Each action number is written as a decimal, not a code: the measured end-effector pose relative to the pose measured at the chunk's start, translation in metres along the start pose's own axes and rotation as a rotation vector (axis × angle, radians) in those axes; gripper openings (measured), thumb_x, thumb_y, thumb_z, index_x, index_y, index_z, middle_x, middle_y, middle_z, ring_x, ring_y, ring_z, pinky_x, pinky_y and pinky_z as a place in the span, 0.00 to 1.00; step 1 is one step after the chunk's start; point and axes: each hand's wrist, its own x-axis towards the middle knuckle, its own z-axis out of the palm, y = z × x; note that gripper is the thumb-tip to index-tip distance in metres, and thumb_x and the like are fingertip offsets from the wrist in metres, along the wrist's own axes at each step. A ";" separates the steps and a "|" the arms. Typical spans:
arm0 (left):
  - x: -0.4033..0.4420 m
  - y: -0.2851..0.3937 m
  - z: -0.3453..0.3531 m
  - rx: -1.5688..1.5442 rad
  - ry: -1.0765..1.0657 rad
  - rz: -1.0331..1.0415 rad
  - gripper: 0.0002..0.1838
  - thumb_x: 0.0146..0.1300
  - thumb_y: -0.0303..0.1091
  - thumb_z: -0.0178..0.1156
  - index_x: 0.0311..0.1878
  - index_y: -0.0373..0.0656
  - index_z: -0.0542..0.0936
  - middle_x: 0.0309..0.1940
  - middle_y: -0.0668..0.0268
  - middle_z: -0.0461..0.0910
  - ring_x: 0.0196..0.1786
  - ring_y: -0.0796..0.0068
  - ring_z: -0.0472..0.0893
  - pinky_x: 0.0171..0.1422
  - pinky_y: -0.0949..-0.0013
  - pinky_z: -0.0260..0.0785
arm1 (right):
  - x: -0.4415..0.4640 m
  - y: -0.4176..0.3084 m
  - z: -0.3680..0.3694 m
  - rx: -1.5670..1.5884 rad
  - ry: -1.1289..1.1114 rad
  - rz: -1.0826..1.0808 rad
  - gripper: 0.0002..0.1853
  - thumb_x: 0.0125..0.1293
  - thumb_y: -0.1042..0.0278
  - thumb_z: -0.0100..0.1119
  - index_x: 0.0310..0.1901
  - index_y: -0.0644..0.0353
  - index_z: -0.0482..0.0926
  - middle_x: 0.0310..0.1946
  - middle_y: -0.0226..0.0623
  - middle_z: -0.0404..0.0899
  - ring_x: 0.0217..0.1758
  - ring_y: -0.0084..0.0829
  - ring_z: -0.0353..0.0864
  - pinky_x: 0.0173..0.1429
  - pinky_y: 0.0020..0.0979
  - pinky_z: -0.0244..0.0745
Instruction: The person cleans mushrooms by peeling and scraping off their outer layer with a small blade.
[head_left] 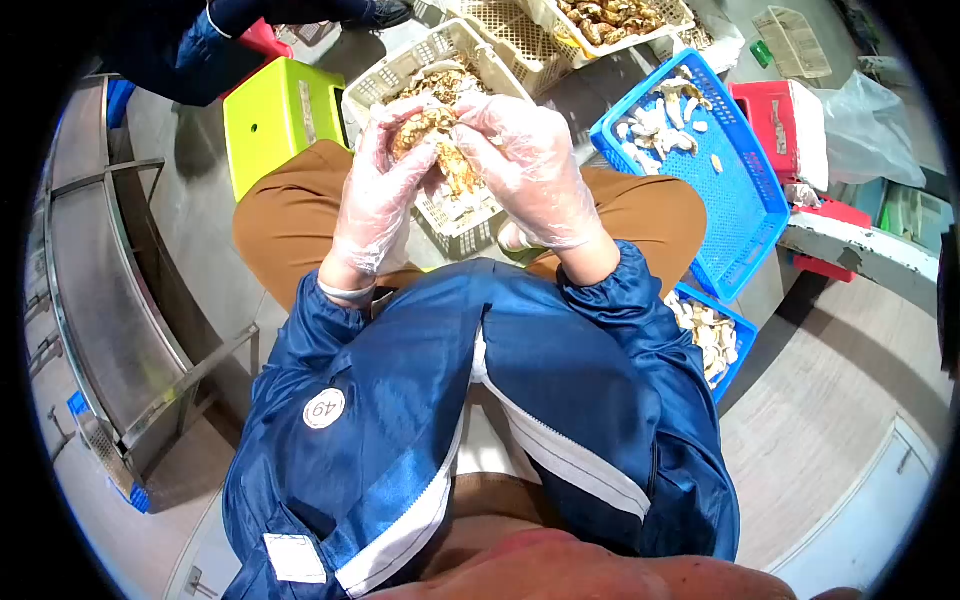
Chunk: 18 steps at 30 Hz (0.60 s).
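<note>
In thin clear plastic gloves, my left hand [375,190] and my right hand [530,165] come together above a cream slatted basket [470,235] between my knees. Between them is a brown, mottled, knobbly piece that looks like a mushroom [455,165]. My left fingers curl round its left side, and my right thumb and fingers pinch its upper right side. Part of it is hidden by the fingers. More brown, mottled pieces [445,85] lie in the basket below.
A blue tray [735,225] with pale mushroom pieces [660,130] stands at my right, near a smaller blue basket [745,340] of pale pieces. A lime-green stool [270,125] is at front left, a metal frame [120,250] at far left. Another person's leg [180,50] shows at upper left.
</note>
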 end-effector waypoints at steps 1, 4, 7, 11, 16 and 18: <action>0.000 0.000 -0.001 0.020 -0.013 0.003 0.24 0.77 0.28 0.64 0.74 0.43 0.74 0.58 0.66 0.81 0.45 0.80 0.81 0.49 0.73 0.75 | 0.000 -0.002 -0.002 0.002 -0.007 0.008 0.07 0.68 0.77 0.70 0.45 0.70 0.88 0.40 0.49 0.91 0.42 0.42 0.94 0.47 0.37 0.85; 0.004 0.002 -0.002 0.081 -0.037 -0.006 0.24 0.77 0.28 0.65 0.74 0.43 0.74 0.55 0.66 0.81 0.43 0.80 0.81 0.48 0.74 0.75 | 0.001 -0.001 -0.003 -0.018 0.003 0.050 0.07 0.69 0.76 0.70 0.44 0.70 0.88 0.38 0.49 0.91 0.40 0.41 0.93 0.46 0.36 0.85; 0.007 0.005 -0.003 0.111 -0.039 -0.055 0.23 0.77 0.29 0.65 0.73 0.42 0.76 0.54 0.67 0.81 0.41 0.81 0.81 0.47 0.75 0.74 | -0.001 0.003 -0.008 0.037 -0.041 0.127 0.08 0.69 0.74 0.71 0.44 0.70 0.88 0.37 0.48 0.91 0.38 0.36 0.92 0.45 0.33 0.84; 0.017 0.006 -0.013 0.077 -0.034 -0.090 0.22 0.77 0.30 0.63 0.72 0.41 0.78 0.55 0.65 0.81 0.46 0.78 0.81 0.54 0.75 0.73 | -0.003 0.017 -0.013 0.249 -0.127 0.349 0.07 0.71 0.72 0.71 0.44 0.69 0.89 0.33 0.35 0.90 0.36 0.21 0.86 0.43 0.27 0.80; 0.013 0.023 -0.023 -0.084 -0.167 -0.321 0.28 0.74 0.34 0.63 0.74 0.38 0.74 0.54 0.62 0.82 0.45 0.75 0.83 0.53 0.73 0.78 | 0.003 0.029 -0.020 0.643 -0.172 0.582 0.08 0.70 0.68 0.73 0.42 0.65 0.90 0.33 0.30 0.88 0.35 0.22 0.84 0.43 0.28 0.80; 0.013 0.016 -0.025 -0.223 -0.118 -0.387 0.28 0.74 0.33 0.61 0.75 0.39 0.73 0.54 0.58 0.83 0.44 0.72 0.84 0.45 0.73 0.81 | 0.002 0.045 -0.015 0.810 -0.124 0.618 0.08 0.68 0.68 0.74 0.41 0.65 0.90 0.34 0.31 0.90 0.36 0.22 0.85 0.43 0.28 0.80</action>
